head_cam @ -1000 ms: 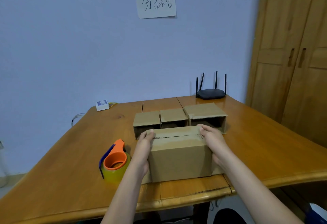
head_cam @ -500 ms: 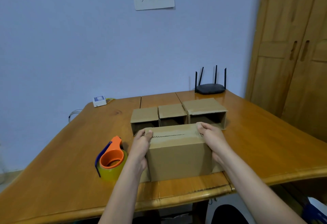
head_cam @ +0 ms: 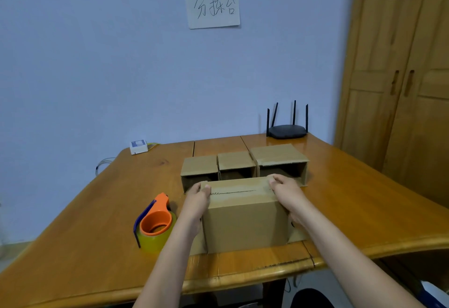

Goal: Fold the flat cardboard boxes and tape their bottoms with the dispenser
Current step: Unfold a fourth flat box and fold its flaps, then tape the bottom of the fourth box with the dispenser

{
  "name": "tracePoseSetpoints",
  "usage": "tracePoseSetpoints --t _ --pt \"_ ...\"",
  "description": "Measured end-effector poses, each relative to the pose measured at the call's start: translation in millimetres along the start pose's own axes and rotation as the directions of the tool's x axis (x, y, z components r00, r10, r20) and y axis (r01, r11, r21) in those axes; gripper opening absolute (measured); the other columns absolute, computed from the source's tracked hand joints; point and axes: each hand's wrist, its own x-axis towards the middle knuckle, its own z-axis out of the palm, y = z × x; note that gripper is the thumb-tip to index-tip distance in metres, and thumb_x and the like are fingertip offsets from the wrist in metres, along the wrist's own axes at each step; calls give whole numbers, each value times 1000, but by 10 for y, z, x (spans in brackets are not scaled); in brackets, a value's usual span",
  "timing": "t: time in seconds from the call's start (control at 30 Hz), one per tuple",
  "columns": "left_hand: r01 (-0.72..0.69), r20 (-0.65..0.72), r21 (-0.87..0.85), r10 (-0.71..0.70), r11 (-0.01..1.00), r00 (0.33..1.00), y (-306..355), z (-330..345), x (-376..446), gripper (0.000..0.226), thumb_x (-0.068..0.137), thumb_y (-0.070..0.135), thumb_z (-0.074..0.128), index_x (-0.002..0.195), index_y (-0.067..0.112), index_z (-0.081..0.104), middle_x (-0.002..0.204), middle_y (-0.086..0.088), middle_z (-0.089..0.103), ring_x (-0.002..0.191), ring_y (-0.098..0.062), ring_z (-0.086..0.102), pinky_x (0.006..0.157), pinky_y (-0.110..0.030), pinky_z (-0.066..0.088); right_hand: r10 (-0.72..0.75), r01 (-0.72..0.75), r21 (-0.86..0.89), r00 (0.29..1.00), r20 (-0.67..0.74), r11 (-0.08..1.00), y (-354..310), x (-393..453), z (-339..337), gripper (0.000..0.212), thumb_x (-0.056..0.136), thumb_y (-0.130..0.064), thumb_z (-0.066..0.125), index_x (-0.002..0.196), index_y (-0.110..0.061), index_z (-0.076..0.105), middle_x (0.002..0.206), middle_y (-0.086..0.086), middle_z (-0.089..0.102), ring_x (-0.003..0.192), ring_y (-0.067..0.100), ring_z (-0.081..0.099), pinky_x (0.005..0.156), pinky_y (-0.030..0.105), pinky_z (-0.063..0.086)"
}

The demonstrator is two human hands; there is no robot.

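A folded cardboard box (head_cam: 245, 222) stands near the table's front edge, its taped seam facing up. My left hand (head_cam: 196, 202) holds its left end, thumb on the top edge. My right hand (head_cam: 286, 192) grips the right end, fingers curled over the top. Just left of the box lies the orange tape dispenser (head_cam: 154, 222) with a yellowish roll. Behind the box, three folded boxes (head_cam: 237, 163) lie in a row on their sides with their openings toward me.
The wooden table (head_cam: 97, 222) reaches back to the blue wall. A black router (head_cam: 286, 130) sits at the back right, a small white device (head_cam: 138, 146) at the back left. A wooden wardrobe (head_cam: 401, 76) stands to the right.
The camera tilted a little, so the scene shifts in the frame. Both hands stay on the ends of the box, which remains at the same spot.
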Motion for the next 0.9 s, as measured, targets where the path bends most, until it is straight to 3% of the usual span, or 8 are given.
tracePoseSetpoints --t 0.1,0.17,0.23,0.33,0.5,0.6,0.73,0.9 --pt "-125 34 442 123 888 992 120 -2 40 58 103 25 40 156 14 18 154 -12 36 137 -30 38 110 -40 34 -61 51 -404 998 -12 913 -111 3 1 44 107 -25 34 149 -14 40 145 9 49 131 29 47 104 37 40" --pt "-201 83 686 199 700 976 214 3 82 62 99 17 41 156 12 17 158 -14 27 144 -31 28 119 -49 20 -105 67 -646 994 -20 761 -207 20 -9 41 104 -19 37 145 -14 44 130 12 59 113 29 58 88 38 49" --pt "-240 143 806 215 541 966 330 0 130 62 95 12 41 155 13 23 161 -11 21 148 -28 19 119 -54 5 -138 94 -781 990 10 618 -344 41 -24 32 101 -14 42 131 -13 53 108 8 64 95 26 60 76 36 52" --pt "-239 172 878 193 415 966 591 -40 151 53 101 20 31 154 16 26 159 -7 29 146 -27 27 118 -58 3 -176 167 -801 981 79 575 -570 119 -44 32 104 -25 41 128 -11 57 111 9 65 100 28 61 85 39 54" --pt "-222 199 957 137 185 970 1035 -118 145 56 105 45 17 154 19 26 162 -6 20 149 -29 16 116 -62 6 -204 253 -840 963 174 479 -925 314 -24 57 103 -53 31 129 -8 56 128 13 62 114 30 59 99 44 47" --pt "-174 154 977 162 120 975 1160 -230 216 59 103 49 15 155 22 21 163 -6 17 150 -29 13 116 -64 5 -187 271 -877 959 212 397 -1107 404 55 62 102 -58 26 129 -9 53 139 15 55 125 32 53 105 46 42" --pt "-75 60 994 177 79 982 1208 -485 236 59 103 50 17 155 23 20 163 -7 17 149 -32 13 116 -64 7 -212 297 -878 950 231 375 -1311 395 287 65 103 -56 27 151 -13 33 151 13 42 136 32 42 106 45 38" --pt "33 -43 997 170 63 984 1142 -915 180 59 102 52 18 155 26 20 163 -4 17 149 -30 13 114 -66 5 -255 397 -844 912 320 361 -1464 255 860 63 103 -54 30 148 -12 37 146 13 46 131 33 46 103 45 42"
